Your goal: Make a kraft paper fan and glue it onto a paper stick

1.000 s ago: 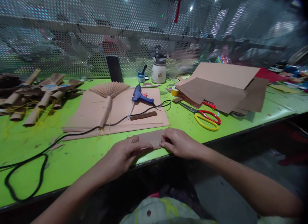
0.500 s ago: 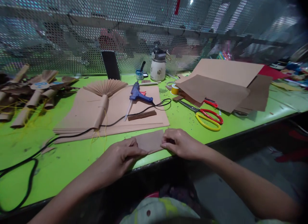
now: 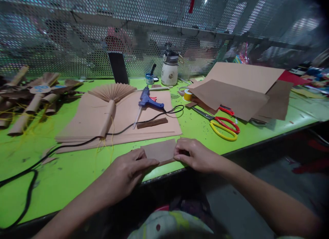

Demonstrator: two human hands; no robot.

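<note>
A small rectangle of brown paper (image 3: 160, 150) lies near the front edge of the green table, with a narrow fold along its near edge. My left hand (image 3: 135, 165) pinches its left end, thumb along the folded edge. At the opposite end my right hand (image 3: 191, 153) grips the paper between thumb and curled fingers. Just behind, a stack of brown paper sheets (image 3: 164, 98) bears a pleated paper fan with a rolled handle (image 3: 109, 115), a blue glue gun (image 3: 147, 100) and a thin folded paper strip (image 3: 152, 123).
Scissors with red and yellow handles (image 3: 223, 127) lie right of my hands, beside loose brown sheets (image 3: 231, 98). A black cord (image 3: 77, 143) crosses the table at left. Finished-looking paper rolls (image 3: 33, 105) pile up far left. A bottle (image 3: 169, 73) stands before the perforated metal screen (image 3: 89, 43).
The near edge of the brown paper now shows a narrow folded strip between my hands. Both hands stay at the paper's ends, with hardly any shift.
</note>
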